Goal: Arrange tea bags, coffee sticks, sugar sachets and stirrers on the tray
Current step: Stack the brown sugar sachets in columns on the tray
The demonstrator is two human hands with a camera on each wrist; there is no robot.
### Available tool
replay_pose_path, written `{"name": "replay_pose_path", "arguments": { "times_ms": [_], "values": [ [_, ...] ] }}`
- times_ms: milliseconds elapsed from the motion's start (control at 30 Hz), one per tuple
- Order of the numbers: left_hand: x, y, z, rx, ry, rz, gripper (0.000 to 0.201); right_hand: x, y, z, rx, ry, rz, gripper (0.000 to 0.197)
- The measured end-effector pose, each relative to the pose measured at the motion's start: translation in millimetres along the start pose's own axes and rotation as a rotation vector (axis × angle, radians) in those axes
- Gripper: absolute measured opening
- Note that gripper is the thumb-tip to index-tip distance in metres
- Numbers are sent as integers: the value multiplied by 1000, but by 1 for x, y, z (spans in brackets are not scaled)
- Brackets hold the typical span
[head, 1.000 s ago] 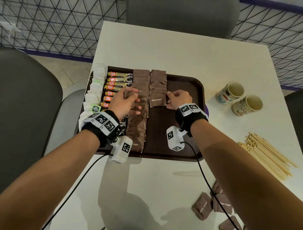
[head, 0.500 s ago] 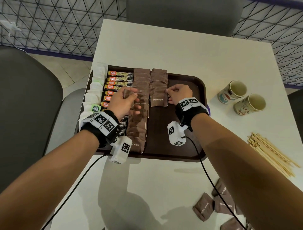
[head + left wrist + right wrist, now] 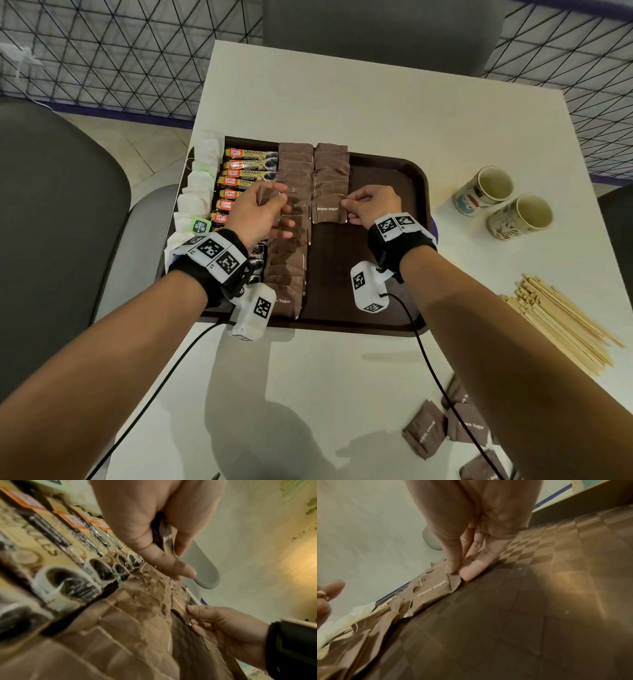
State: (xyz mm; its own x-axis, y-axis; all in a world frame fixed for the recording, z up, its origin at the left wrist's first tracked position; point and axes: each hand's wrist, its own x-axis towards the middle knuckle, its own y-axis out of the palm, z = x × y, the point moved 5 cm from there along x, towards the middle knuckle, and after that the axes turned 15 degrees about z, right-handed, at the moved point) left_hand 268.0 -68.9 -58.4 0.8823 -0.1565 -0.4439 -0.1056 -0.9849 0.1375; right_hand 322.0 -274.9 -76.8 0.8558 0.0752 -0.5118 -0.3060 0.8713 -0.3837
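My right hand (image 3: 371,207) pinches the sugar sachet's (image 3: 329,211) right edge on the tray (image 3: 387,178); my left hand's (image 3: 258,214) fingers (image 3: 154,555) clasp another sachet (image 3: 269,198) above the rows.

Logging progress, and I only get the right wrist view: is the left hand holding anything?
Observer: Yes, the left hand grips brown paper sugar sachets above the dark brown plastic tray.
Operator: Are the stirrers on it yet?
Observer: No, the pale wooden stirrers lie piled on the white table, right of the tray.
Operator: Any sachets off the tray?
Observer: Several loose brown sachets lie on the table near the right forearm.
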Motion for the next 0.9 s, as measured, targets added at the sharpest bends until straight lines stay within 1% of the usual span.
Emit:
{"name": "replay_pose_path", "arguments": {
  "times_ms": [67, 167, 233, 300, 367, 500, 567, 633, 767, 833, 900],
  "values": [
    [0, -1, 0, -6, 0, -4, 13, 0, -1, 0, -11, 1, -6, 8],
    [-2, 2, -2, -33, -1, 12, 14, -1, -4, -1, -19, 6, -30, 17],
    [-3, 6, -2, -82, -8, 55, 20, -3, -7, 3, -57, -28, -87, 21],
    [-5, 12, -1, -136, -16, 117, 30, -7, -7, 10, -95, -107, -119, 22],
    [-8, 17, 0, -163, -14, 171, 43, -10, 1, 22, -115, -191, -60, 21],
    [-9, 23, 1, -94, 14, 208, 65, -21, 27, 46, -158, -302, 207, 18],
    [-9, 25, 1, -68, -2, 221, 72, -26, 35, 54, -179, -344, 281, 15],
    [-11, 26, 1, -69, -21, 231, 71, -28, 40, 56, -189, -367, 317, 12],
    [-16, 27, -1, -14, -4, 245, 53, -31, 39, 58, -200, -376, 311, 7],
    [-17, 25, -2, 16, 10, 230, 45, -32, 34, 56, -144, -361, 284, 13],
    [-18, 23, -2, 26, 9, 200, 36, -33, 29, 52, -17, -324, 278, 18]
  ]
}}
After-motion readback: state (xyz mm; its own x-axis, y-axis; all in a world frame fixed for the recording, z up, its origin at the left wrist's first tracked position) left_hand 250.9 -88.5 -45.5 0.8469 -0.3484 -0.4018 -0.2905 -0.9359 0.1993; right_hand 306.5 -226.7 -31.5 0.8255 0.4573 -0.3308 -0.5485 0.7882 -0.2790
